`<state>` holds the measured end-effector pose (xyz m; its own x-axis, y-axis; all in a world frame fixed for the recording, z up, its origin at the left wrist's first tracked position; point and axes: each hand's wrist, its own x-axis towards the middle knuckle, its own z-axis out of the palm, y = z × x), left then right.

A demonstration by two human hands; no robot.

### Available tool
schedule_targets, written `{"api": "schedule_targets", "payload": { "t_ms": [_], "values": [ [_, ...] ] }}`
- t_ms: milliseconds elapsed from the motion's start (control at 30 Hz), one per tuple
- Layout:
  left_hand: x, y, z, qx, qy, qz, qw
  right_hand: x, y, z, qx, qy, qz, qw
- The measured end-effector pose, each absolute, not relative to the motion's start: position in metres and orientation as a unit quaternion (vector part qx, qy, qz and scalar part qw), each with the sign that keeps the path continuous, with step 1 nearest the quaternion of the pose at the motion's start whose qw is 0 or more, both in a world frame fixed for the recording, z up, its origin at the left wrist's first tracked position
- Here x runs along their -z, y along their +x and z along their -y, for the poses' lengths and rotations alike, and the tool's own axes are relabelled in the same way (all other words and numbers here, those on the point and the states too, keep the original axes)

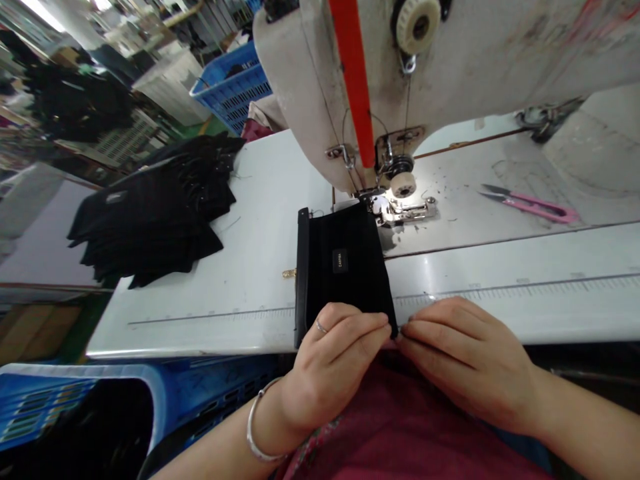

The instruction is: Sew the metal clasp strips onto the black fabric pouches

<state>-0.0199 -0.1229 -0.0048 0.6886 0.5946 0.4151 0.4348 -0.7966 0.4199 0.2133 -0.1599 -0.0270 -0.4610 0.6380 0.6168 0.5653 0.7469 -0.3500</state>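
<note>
A black fabric pouch [350,247] with a small label and a gold zip pull lies on the white sewing table. Its far right corner sits by the presser foot of the sewing machine [395,207]. My left hand [340,360], wearing a ring and a bangle, is closed on the pouch's near edge, fingertips toward the right corner. My right hand [465,353] pinches that same near right corner, thumb and fingers pressed together. The two hands' fingertips almost meet there. The left thumb is hidden.
Left on the table is a stack of black fabric pieces [150,207]. Pink thread snips [537,205] lie right of the needle. A blue crate [160,400] holding black items stands below the table's front edge, another blue crate [235,87] behind it.
</note>
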Motion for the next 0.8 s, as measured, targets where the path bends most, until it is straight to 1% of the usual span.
{"api": "schedule_targets", "payload": {
  "t_ms": [133,233,333,433,533,633,733,800],
  "values": [
    [0.004,-0.017,0.121,-0.254,0.924,-0.256,0.127,0.026,0.215,0.160,-0.050,-0.352,0.859,0.368],
    [0.002,-0.014,0.119,-0.238,0.934,-0.246,0.104,0.024,0.217,0.160,-0.077,-0.358,0.853,0.370],
    [0.004,-0.016,0.119,-0.250,0.929,-0.244,0.125,0.024,0.217,0.159,-0.094,-0.369,0.843,0.379],
    [0.008,-0.020,0.121,-0.264,0.924,-0.241,0.137,0.024,0.214,0.157,-0.065,-0.367,0.848,0.376],
    [0.006,-0.019,0.122,-0.243,0.928,-0.242,0.144,0.023,0.211,0.154,-0.049,-0.359,0.854,0.374],
    [0.000,-0.015,0.122,-0.212,0.932,-0.254,0.146,0.022,0.209,0.152,-0.083,-0.375,0.850,0.360],
    [-0.003,-0.013,0.121,-0.209,0.927,-0.276,0.144,0.021,0.210,0.152,-0.132,-0.396,0.838,0.352],
    [0.000,-0.014,0.122,-0.217,0.921,-0.285,0.151,0.020,0.211,0.152,-0.144,-0.401,0.832,0.355]
  ]
}}
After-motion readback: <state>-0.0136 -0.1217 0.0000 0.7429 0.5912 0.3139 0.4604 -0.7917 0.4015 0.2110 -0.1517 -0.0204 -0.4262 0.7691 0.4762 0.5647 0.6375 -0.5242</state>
